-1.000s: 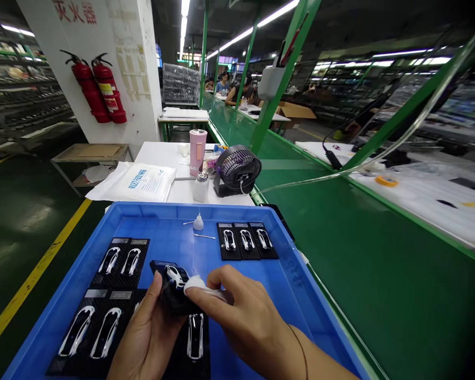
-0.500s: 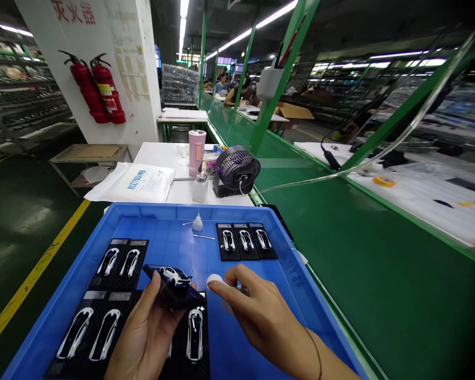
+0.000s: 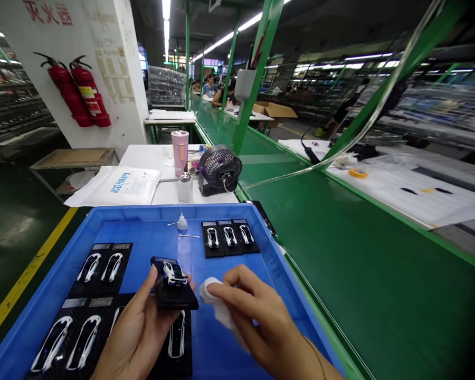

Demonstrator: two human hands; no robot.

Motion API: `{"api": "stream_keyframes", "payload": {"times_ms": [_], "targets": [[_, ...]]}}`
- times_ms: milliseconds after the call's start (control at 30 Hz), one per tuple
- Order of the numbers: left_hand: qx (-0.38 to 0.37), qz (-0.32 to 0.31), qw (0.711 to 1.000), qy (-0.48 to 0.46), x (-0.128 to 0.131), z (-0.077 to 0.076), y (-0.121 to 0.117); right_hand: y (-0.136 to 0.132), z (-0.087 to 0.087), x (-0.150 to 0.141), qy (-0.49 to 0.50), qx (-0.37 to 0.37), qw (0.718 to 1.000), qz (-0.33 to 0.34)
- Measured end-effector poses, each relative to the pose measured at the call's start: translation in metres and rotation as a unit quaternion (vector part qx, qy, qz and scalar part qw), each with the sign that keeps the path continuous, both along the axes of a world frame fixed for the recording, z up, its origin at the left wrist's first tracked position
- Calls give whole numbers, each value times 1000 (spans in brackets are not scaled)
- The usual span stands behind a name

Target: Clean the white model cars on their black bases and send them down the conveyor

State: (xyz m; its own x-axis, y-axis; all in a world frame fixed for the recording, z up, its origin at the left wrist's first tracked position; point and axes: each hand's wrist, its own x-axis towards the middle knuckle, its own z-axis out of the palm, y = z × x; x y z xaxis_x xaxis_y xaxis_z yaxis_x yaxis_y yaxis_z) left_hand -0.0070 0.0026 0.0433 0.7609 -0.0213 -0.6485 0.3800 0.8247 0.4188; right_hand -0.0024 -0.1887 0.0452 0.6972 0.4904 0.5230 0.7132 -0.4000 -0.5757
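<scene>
My left hand (image 3: 136,322) is closed around the edges of a black base carrying a white and black model car (image 3: 173,273), held tilted above a blue tray (image 3: 142,228). To its right, my right hand (image 3: 257,311) pinches a crumpled white wipe (image 3: 217,306), a short gap away from the base. More model cars on black bases lie in the tray: several at the left (image 3: 83,343), some partly hidden behind my left hand, and three at the back right (image 3: 229,237).
A small white dropper bottle (image 3: 182,222) and cotton swabs (image 3: 189,236) lie near the tray's back. Beyond stand a black fan (image 3: 220,171), a pink tumbler (image 3: 180,153), a clear bottle (image 3: 185,188) and a wiper pack (image 3: 130,184). A green conveyor (image 3: 320,237) runs along the right.
The base in my left hand has turned so the car's top faces me more. More of the white wipe shows below my right fingers. The whole view has shifted slightly rightward.
</scene>
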Motion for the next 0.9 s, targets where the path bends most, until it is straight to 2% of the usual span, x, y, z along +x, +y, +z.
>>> {"api": "stream_keyframes", "payload": {"times_ms": [100,200,367,467,667,900], "targets": [[-37,8,999,13,-3,8,-6,12,2,0,-39,-36,999,1],[-44,18,999,19,-5,15,-10,18,6,2,-88,-97,991,-10],[-46,26,998,30,-5,18,-11,17,9,1,-144,-163,975,-47],[-47,12,998,27,-5,16,-10,16,11,0,-141,-150,977,-57],[-44,16,999,22,-6,16,-10,25,17,-2,-124,-144,981,-27],[-3,26,1000,4,-10,14,-4,25,16,-1,-83,-133,988,-12]]}}
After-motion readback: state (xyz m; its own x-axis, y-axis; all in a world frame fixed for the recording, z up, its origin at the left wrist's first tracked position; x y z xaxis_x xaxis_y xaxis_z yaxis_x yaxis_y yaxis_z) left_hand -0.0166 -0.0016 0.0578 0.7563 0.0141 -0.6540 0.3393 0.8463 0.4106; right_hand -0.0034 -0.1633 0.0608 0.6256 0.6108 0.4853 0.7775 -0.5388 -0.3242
